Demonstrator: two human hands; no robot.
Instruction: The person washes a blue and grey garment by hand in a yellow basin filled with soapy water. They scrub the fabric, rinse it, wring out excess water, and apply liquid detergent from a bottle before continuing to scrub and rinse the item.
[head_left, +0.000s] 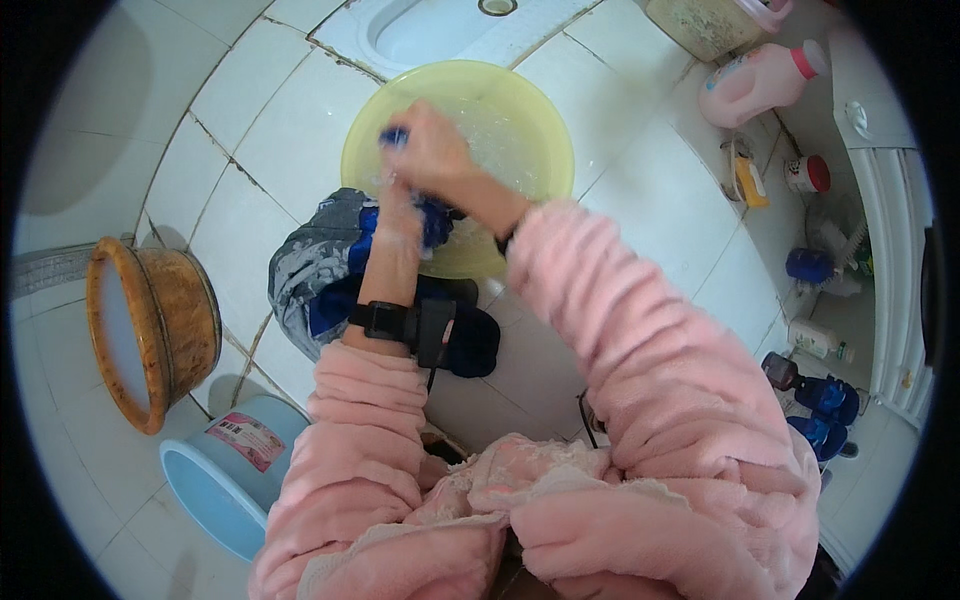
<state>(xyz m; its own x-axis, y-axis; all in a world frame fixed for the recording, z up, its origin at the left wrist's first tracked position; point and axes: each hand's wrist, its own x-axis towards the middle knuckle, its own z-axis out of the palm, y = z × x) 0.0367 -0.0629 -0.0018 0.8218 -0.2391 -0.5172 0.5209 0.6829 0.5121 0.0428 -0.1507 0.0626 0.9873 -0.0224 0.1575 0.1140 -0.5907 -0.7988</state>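
Note:
A yellow plastic basin (551, 142) with sudsy water stands on the floor before me. Over its left side my right hand (431, 146) is closed on dark blue wet cloth, a bit of which shows past the fingers. Just below it, my left hand (397, 202) is at the same garment; its fingers are blurred and partly hidden, so its grip is unclear. The gray patterned and blue garment (307, 255) hangs over the basin's near left rim and down to the floor. A black band is on my left wrist.
A squat toilet (442, 34) lies beyond the basin. An orange-brown bucket (180, 322) and a light blue basin (225, 480) stand at left. A pink detergent bottle (757, 82), a brush (742, 176), other bottles and blue slippers (825, 405) line the right side.

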